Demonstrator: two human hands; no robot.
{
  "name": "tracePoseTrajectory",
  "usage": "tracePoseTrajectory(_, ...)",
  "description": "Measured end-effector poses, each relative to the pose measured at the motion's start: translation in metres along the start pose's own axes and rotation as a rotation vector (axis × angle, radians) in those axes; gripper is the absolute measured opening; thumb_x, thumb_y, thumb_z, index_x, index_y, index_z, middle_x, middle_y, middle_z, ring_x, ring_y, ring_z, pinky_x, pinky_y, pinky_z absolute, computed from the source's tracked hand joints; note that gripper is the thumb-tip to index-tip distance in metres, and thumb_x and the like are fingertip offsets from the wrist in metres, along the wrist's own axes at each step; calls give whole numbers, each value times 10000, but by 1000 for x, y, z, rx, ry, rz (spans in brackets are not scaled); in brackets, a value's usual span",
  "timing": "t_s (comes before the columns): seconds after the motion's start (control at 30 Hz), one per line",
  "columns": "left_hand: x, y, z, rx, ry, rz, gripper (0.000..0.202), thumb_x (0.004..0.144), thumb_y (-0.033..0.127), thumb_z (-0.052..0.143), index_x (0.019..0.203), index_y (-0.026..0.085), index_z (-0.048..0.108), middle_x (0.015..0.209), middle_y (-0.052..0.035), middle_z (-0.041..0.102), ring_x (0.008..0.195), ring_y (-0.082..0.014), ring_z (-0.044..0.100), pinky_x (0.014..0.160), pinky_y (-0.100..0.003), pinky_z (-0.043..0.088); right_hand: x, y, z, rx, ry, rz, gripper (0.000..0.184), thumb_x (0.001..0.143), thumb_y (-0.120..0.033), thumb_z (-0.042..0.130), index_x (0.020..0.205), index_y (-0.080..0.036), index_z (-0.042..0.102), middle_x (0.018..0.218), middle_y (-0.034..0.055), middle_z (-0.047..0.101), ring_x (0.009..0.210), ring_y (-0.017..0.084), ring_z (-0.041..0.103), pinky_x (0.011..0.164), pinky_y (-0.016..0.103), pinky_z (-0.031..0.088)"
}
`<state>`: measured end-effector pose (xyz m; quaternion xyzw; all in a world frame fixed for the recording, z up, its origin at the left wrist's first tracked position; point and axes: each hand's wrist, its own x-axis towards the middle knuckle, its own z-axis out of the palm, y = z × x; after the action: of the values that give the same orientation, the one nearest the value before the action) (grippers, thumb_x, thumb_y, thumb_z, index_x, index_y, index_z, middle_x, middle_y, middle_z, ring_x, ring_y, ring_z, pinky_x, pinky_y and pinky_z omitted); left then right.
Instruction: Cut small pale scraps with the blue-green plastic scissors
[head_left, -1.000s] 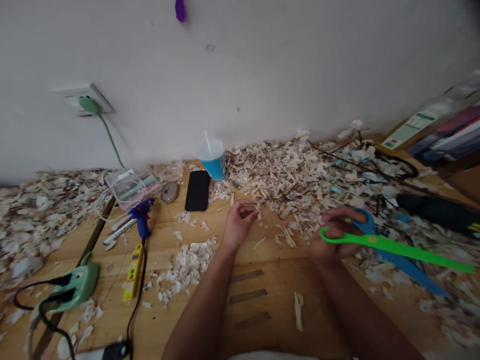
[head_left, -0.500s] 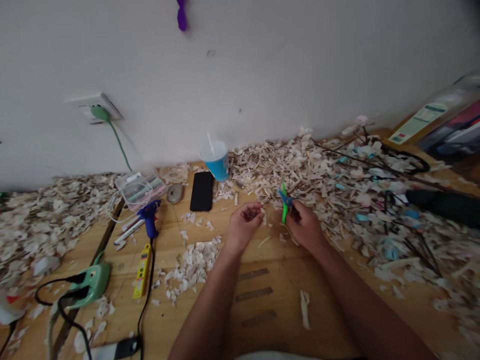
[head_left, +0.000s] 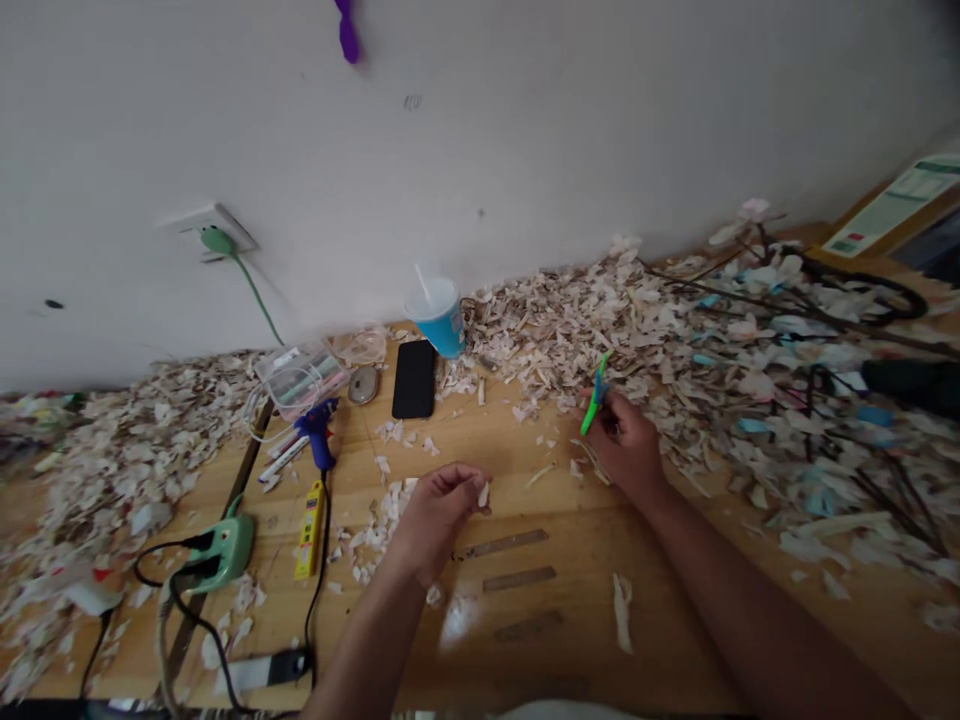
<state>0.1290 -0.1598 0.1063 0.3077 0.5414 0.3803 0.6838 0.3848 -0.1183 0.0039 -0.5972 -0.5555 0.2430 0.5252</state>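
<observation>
My left hand (head_left: 442,510) is closed in a pinch on a small pale petal-like piece (head_left: 484,493), low over the wooden table (head_left: 517,450). To its left lies a loose pile of similar pieces (head_left: 379,530), partly hidden behind the hand. Further right, my right hand (head_left: 626,445) is wrapped around small scissors (head_left: 597,395) with green and blue parts, pointing up and away from me. Their handle is partly covered by my fingers. A thin pale strip (head_left: 540,474) rests on the wood between the hands, and another strip (head_left: 622,612) is nearer to me.
Heaps of dry pale scraps (head_left: 540,320) line the wall, with dark twigs (head_left: 780,310) at right. A blue cup (head_left: 442,325), black phone (head_left: 413,380), blue glue gun (head_left: 319,430), yellow box (head_left: 308,530) and green power strip (head_left: 229,555) with cords stand at left.
My left hand has moved toward me and left, away from the scissors, carrying the small piece. The scissors have turned in my right hand. The view has shifted slightly.
</observation>
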Motion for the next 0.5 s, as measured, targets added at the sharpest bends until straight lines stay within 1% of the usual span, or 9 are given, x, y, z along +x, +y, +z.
tracePoseTrajectory(0.07, 3, -8, 9, -42, -4, -35, 321, 588, 383, 856, 697, 130, 692, 660, -3, 608, 593, -82, 524, 605, -209, 444, 0, 2, 0, 4, 10, 1, 258, 821, -336, 642, 1049, -217, 659, 795, -3, 621, 671, 140, 545, 625, 254, 451)
tracePoseTrajectory(0.13, 4, -16, 18, -30, -9, -36, 334, 600, 421, 844, 681, 137, 687, 630, 2, 601, 585, -83, 520, 599, -207, 435, 0, 1, 0, 23, 30, 7, 265, 821, -332, 641, 1059, -217, 659, 811, 1, 629, 675, 141, 552, 631, 260, 455)
tracePoseTrajectory(0.2, 1, -23, 26, 84, -25, -8, 342, 639, 455, 812, 642, 141, 676, 593, 2, 596, 572, -83, 506, 595, -203, 416, 1, 0, -2, 46, 47, 16, 272, 823, -339, 643, 1065, -217, 659, 810, 1, 629, 667, 139, 552, 623, 261, 453)
tracePoseTrajectory(0.27, -4, -27, 32, 247, -63, 2, 363, 660, 476, 787, 604, 140, 662, 566, -5, 595, 558, -89, 495, 584, -207, 400, 2, -2, -2, 67, 68, 33, 282, 822, -355, 646, 1068, -218, 658, 781, -6, 618, 636, 131, 535, 588, 252, 438)
tracePoseTrajectory(0.33, -9, -28, 31, 365, -78, -4, 388, 680, 502, 758, 582, 145, 642, 544, -6, 585, 538, -96, 488, 568, -215, 391, 4, -3, -2, 84, 96, 58, 291, 821, -374, 647, 1069, -221, 655, 745, -15, 603, 606, 126, 520, 557, 245, 424)
tracePoseTrajectory(0.37, -11, -26, 28, 398, -65, 5, 408, 703, 523, 730, 571, 151, 628, 532, -3, 572, 528, -99, 481, 562, -219, 388, 4, -3, -2, 91, 111, 69, 291, 823, -382, 645, 1067, -223, 654, 728, -18, 597, 598, 127, 516, 550, 245, 422)
tracePoseTrajectory(0.43, -12, -20, 19, 449, 11, 77, 453, 758, 547, 671, 541, 158, 589, 514, 4, 540, 523, -98, 465, 560, -217, 384, 5, -4, -1, 110, 133, 81, 288, 827, -398, 638, 1058, -227, 653, 704, -20, 590, 595, 132, 521, 546, 247, 429)
tracePoseTrajectory(0.5, -10, -15, 9, 467, 63, 129, 470, 778, 550, 658, 535, 156, 574, 512, 6, 529, 518, -94, 458, 549, -212, 380, 6, -4, 0, 132, 137, 75, 282, 826, -405, 637, 1047, -231, 653, 700, -19, 591, 604, 135, 529, 548, 248, 436)
